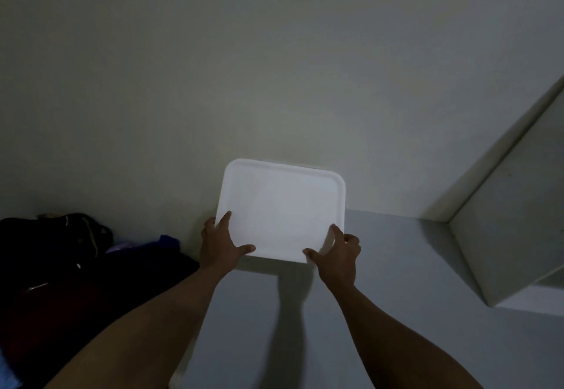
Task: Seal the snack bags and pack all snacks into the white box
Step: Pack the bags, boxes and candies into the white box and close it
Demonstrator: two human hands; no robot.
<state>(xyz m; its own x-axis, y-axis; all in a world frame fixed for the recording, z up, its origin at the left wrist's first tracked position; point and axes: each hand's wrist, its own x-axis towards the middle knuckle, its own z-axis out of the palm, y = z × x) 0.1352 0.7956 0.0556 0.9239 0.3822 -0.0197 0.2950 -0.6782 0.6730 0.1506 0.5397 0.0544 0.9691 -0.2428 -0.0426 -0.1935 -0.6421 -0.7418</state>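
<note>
Grey surface bare; both hands' grip on white box near corners.

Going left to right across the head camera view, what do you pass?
Dark bag and clothes pile → left hand → white box lid → right hand → pale ledge at the wall.

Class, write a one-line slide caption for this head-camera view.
Both hands, left hand and right hand, grip the near corners of a white box on a grey surface against a wall.
</note>
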